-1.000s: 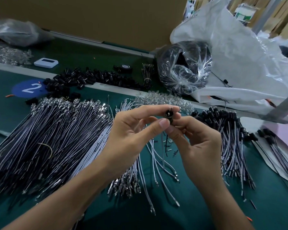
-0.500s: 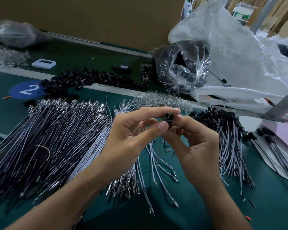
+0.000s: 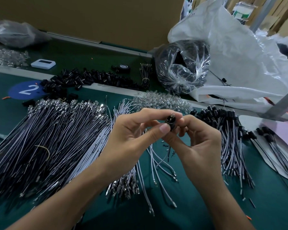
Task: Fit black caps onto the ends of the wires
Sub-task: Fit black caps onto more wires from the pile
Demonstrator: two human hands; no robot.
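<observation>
Hands together: my left hand (image 3: pixel 131 138) and right hand (image 3: pixel 201 146) pinch one black cap (image 3: pixel 170 124); wire end seems hidden, so skewed pushing could bend it.

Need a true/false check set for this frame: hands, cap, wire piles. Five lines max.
1. The left hand and right hand hold one black cap between their fingertips. True.
2. The loose black caps lie beside the person's wrists. False: they lie farther away, next to the blue sticker.
3. The capped wires lie right of the hands. True.
4. The blue sticker reads 5. False: it reads 2.
5. The uncapped wire bundle lies left of the hands. True.
</observation>
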